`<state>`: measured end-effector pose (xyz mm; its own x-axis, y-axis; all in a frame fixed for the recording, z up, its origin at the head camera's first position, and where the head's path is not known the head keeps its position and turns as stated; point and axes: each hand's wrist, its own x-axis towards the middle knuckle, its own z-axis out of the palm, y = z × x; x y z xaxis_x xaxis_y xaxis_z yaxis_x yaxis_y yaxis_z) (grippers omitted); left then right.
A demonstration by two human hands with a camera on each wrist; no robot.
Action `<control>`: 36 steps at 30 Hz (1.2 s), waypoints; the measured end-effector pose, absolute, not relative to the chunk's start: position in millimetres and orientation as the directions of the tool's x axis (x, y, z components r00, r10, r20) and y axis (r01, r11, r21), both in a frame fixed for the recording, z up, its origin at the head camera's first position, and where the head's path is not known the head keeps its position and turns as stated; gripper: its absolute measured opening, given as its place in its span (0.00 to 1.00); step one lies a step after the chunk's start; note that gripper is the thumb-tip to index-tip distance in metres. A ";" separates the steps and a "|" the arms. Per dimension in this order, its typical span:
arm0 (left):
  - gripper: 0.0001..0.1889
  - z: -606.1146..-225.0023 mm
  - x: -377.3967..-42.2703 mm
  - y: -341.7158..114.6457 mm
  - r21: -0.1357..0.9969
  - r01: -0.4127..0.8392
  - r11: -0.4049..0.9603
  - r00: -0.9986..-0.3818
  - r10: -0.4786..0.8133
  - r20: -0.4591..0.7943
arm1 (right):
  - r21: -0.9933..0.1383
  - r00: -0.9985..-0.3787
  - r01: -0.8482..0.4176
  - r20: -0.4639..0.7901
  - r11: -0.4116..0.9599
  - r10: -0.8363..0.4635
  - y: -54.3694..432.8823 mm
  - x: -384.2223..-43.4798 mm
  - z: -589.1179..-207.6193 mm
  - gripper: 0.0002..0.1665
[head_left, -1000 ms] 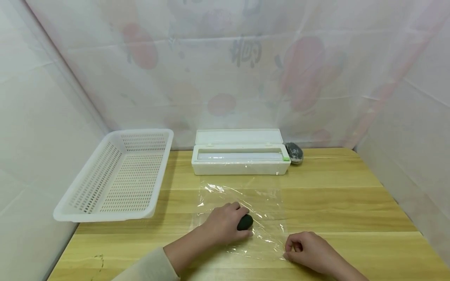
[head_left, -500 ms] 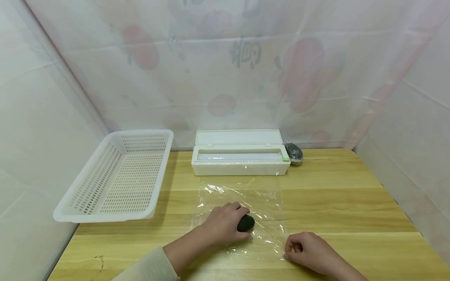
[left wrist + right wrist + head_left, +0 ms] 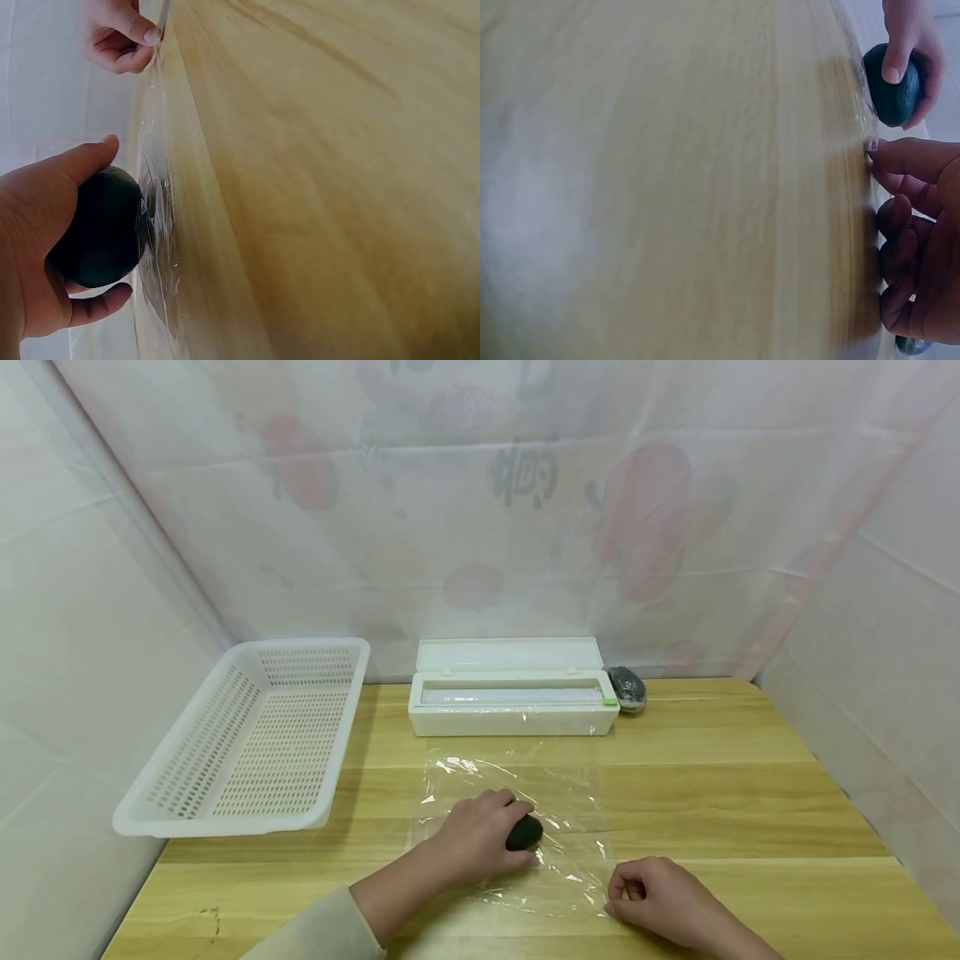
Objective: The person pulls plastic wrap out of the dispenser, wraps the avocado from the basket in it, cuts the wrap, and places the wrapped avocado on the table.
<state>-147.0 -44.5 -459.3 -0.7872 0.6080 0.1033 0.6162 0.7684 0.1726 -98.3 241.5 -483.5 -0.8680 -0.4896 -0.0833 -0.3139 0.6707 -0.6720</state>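
A dark green avocado (image 3: 525, 833) sits on a sheet of clear plastic wrap (image 3: 573, 852) spread over the wooden table. My left hand (image 3: 480, 837) grips it from the left, thumb on the near side and fingers over the far side. In the left wrist view the avocado (image 3: 105, 229) touches the crinkled wrap (image 3: 157, 225). At the near right corner of the sheet, my right hand (image 3: 660, 897) pinches the edge between thumb and forefinger. Seen from the right wrist, the other fingers of the right hand (image 3: 930, 247) curl loosely above the table.
Behind the sheet stands a white wrap dispenser (image 3: 513, 722), lid up, its roll visible inside and a green slider at the right end. A dark wrapped avocado (image 3: 628, 689) lies against its right side. At left is a white perforated basket (image 3: 341, 768).
The avocado has shifted very slightly to the right in my left hand. Both hands otherwise keep their places.
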 end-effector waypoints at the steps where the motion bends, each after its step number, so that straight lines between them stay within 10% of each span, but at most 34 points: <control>1: 0.30 -459.4 -146.9 -44.3 0.172 0.614 0.770 -0.789 0.606 0.102 | -0.673 -0.868 -0.314 -0.082 0.670 -0.489 241.4 -98.2 -483.5 0.10; 36: 0.43 -443.5 -143.7 -60.3 0.219 0.546 0.808 -0.837 0.538 0.101 | -0.726 -0.855 -0.223 -0.174 0.650 -0.488 244.3 -99.3 -479.7 0.08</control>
<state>-143.7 -60.3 -443.5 -0.8368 0.5380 0.1015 0.5463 0.8083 0.2195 -99.3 244.3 -479.7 -0.8551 -0.4882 -0.1742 -0.2232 0.6501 -0.7263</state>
